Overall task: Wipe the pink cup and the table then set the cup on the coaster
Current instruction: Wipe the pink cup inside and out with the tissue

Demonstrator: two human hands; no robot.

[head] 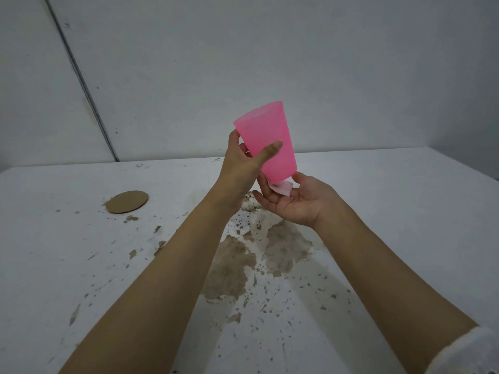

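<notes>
The left hand was closed round a translucent pink plastic cup, a smooth tapered tumbler, thumb across its near wall and fingers behind, holding it in the air, tilted, rim uppermost. Just under those fingers the right hand lay palm up, fingers loosely curled, pressing a small folded white tissue (soft, slightly crumpled) against the cup's base. Both bare forearms reached forward. Below them the white table was chipped and blotched brown. Well left of the fingers lay a round cardboard coaster, flat, matte.
</notes>
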